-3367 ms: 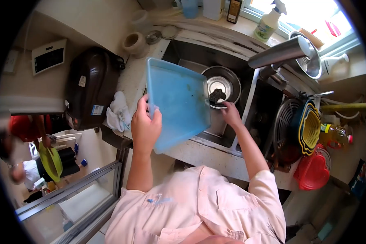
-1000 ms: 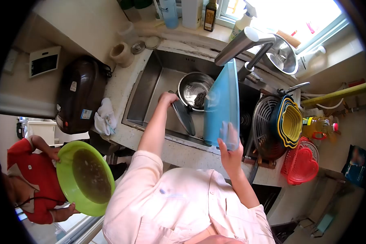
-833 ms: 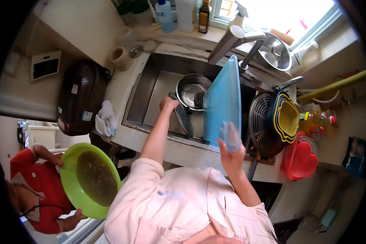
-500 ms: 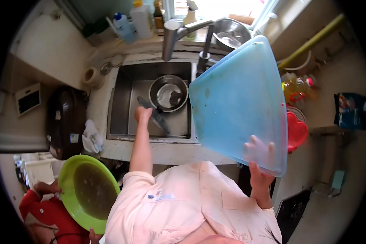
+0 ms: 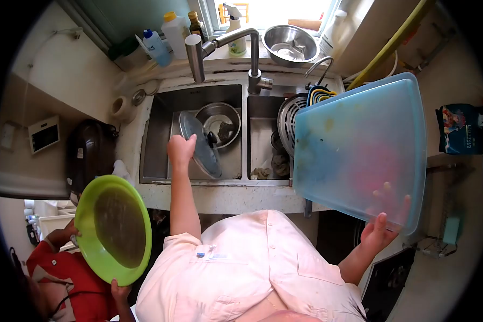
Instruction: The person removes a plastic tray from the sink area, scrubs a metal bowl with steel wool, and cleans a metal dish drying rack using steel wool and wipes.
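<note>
My left hand [image 5: 181,149] is closed on the rim of a glass pot lid [image 5: 201,147], tilted over the left sink basin [image 5: 166,115]. Beside the lid, a steel bowl [image 5: 228,121] with something dark inside rests in that basin. My right hand [image 5: 381,233] grips the lower edge of a large translucent blue plastic bin [image 5: 354,145], its fingers showing through the plastic. The bin is tilted at the right of the sink, in front of a slotted steel rack [image 5: 288,126].
A person in red [image 5: 75,284] at the lower left holds a green basin [image 5: 88,241] of murky water. The faucet [image 5: 255,59] rises behind the sink. Bottles [image 5: 174,35] and another steel bowl [image 5: 290,45] stand on the sill.
The blue bin has moved right with my right hand, uncovering the right basin. The lid has turned to show more of its face. The green basin has shifted up and slightly left.
</note>
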`<action>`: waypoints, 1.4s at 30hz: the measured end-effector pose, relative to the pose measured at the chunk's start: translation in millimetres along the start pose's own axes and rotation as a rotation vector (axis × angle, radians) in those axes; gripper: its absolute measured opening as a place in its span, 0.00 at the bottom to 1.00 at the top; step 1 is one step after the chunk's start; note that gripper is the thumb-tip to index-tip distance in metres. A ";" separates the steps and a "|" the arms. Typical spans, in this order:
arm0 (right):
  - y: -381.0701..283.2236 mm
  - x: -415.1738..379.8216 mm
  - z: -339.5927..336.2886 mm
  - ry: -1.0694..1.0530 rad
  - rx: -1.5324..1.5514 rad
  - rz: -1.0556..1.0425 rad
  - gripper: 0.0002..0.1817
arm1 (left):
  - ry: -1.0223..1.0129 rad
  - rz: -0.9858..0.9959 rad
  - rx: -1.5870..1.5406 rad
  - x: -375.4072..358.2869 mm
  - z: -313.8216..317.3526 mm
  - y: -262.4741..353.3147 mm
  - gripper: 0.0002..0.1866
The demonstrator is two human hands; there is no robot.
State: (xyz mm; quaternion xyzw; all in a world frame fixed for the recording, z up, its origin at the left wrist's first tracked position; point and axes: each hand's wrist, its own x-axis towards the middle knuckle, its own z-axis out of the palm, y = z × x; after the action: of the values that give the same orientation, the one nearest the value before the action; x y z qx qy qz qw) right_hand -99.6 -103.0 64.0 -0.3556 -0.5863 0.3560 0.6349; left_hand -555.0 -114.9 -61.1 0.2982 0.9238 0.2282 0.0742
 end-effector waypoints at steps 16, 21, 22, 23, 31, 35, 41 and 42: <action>12.0 8.0 -34.2 0.034 0.006 -0.039 0.32 | -0.274 0.221 -0.322 -21.1 39.0 99.4 0.23; 23.9 -4.0 -36.8 0.031 0.019 -0.014 0.33 | -0.297 0.242 -0.188 -36.1 97.5 115.5 0.21; 23.6 -4.2 -33.1 0.007 0.029 -0.001 0.33 | -0.295 0.254 -0.152 -39.8 105.5 119.0 0.21; 23.1 -4.0 -27.4 -0.017 0.039 0.012 0.32 | -0.314 0.244 -0.098 -44.6 111.8 123.3 0.20; 50.0 -1.3 15.5 -0.098 0.154 0.097 0.31 | -0.391 0.161 -0.062 -48.8 180.1 100.1 0.18; 63.4 4.1 51.3 -0.264 0.093 0.119 0.28 | -0.405 0.166 -0.075 -46.4 195.3 87.2 0.17; 91.6 -0.8 91.5 -0.455 -0.084 0.285 0.23 | -0.437 0.147 -0.123 -45.8 179.5 85.5 0.17; 101.3 -5.5 94.1 -0.447 -0.117 0.336 0.23 | -0.439 0.149 -0.131 -47.1 177.3 85.9 0.17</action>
State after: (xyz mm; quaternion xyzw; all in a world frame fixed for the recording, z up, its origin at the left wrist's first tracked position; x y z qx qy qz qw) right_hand -197.4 -54.6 -21.1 -0.3967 -0.6642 0.4913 0.4002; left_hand -423.9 -13.9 -177.9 0.4024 0.8444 0.2220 0.2753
